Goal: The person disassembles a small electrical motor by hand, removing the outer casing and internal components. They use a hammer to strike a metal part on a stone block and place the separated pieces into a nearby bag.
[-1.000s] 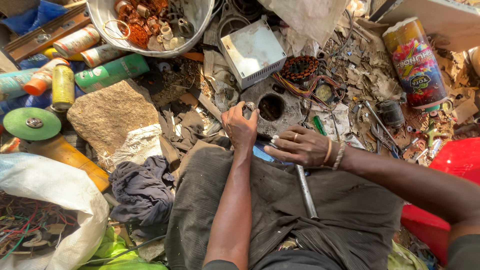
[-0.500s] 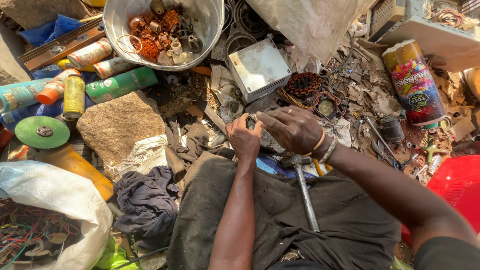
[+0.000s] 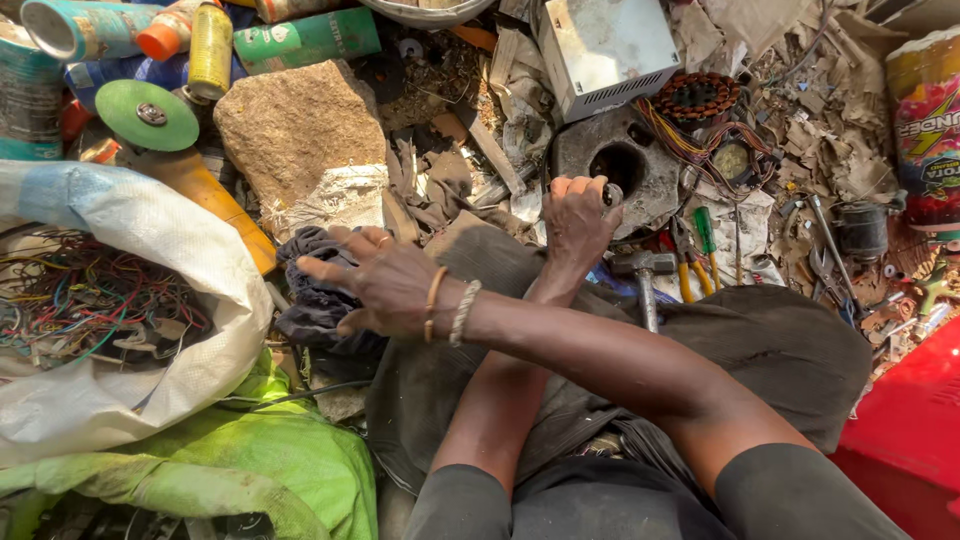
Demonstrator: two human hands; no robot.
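- Arms crossed: right forearm passes over the left one, so the right hand point(image 3: 385, 280) sits on the viewer's left side and the left hand point(image 3: 577, 215) further up, near centre.
- Left hand: fist shut tight around a small grey metal piece point(image 3: 611, 194), of which only a rounded end shows past the knuckles. It is held just in front of the round grey metal housing point(image 3: 600, 150), at the edge of its dark central hole.
- Right hand: fingers spread wide and flat, holding nothing. Two bracelets on the wrist. Fingertips reach over the dark blue cloth point(image 3: 315, 300), touching or just above it; cannot tell which.
- Hammer point(image 3: 643, 280) lies on the dark grey fabric point(image 3: 780, 350) across the lap, head just below the left hand, handle running towards the person.
- Yellow-handled pliers point(image 3: 690, 275) and a green-handled screwdriver point(image 3: 705, 232) lie just right of the hammer head.
- Left of the scene: white sack point(image 3: 150, 240) with coloured wires point(image 3: 80, 300) inside, green disc point(image 3: 147, 115), flat brown stone point(image 3: 295, 120).
- Above the housing: a grey metal box point(image 3: 600, 45).
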